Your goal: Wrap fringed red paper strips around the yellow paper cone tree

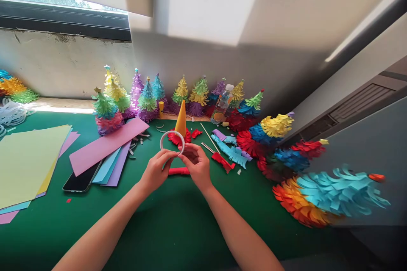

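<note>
Both hands hold up a roll of white tape (161,139) in front of me, above the green table. My left hand (159,167) pinches its lower edge with thumb and fingers. On the other side, my right hand (197,165) is closed on the same roll, its fingertips close to the left ones. Just behind the roll stands a yellow paper cone (181,120) with red fringed paper (188,136) around its base. A red rolled strip (178,171) lies on the table below my hands, partly hidden by them.
Pink paper (110,144) lies across a phone (79,183) at left, beside larger coloured sheets (28,165). Fringed paper trees (182,91) line the wall and the right edge. A plastic bottle (224,103), blue fringed strips (232,152) and scissors (208,148) lie beyond my right hand.
</note>
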Motion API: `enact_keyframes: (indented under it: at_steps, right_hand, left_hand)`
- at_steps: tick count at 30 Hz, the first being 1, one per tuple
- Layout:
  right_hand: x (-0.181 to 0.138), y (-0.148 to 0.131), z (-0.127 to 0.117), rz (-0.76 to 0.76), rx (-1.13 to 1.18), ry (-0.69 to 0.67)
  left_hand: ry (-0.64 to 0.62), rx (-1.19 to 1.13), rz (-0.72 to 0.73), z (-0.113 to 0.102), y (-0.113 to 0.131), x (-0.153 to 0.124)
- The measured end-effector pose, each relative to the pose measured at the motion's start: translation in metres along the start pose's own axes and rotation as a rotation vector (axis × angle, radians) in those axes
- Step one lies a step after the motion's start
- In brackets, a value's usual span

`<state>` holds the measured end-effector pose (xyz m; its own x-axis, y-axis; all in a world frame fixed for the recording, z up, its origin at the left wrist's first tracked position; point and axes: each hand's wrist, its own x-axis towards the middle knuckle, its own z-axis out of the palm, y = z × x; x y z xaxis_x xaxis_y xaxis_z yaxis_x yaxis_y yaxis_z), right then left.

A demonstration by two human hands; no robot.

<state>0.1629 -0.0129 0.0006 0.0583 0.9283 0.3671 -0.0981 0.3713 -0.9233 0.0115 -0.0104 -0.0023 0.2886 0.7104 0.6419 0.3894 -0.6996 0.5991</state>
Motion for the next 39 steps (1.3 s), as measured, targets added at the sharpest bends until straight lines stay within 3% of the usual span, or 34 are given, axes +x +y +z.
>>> enact_keyframes:
  at_steps: [13, 22, 24, 29, 35, 39]
  right_hand:
    - [0.002, -0.002, -0.008, -0.087, -0.174, -0.021]
    - [0.008, -0.009, -0.018, -0.361, -0.509, -0.012]
    - [0.009, -0.009, -0.019, -0.402, -0.531, -0.019]
    - [0.006, -0.008, -0.017, -0.422, -0.453, -0.049]
    - [0.000, -0.006, -0.010, -0.241, -0.227, -0.069]
    - [-0.002, -0.004, -0.005, -0.206, -0.222, -0.082]
  left_hand:
    - [0.010, 0.129, 0.143, -0.002, -0.003, 0.000]
    - [0.340, 0.285, 0.134, -0.011, 0.010, -0.002]
    - [0.295, 0.243, 0.054, -0.015, 0.012, 0.000]
    - [-0.041, 0.000, -0.095, -0.019, 0.014, 0.004]
    - [0.026, -0.045, -0.110, -0.006, 0.011, 0.000]
    - [0.027, -0.094, -0.118, -0.005, 0.010, -0.001]
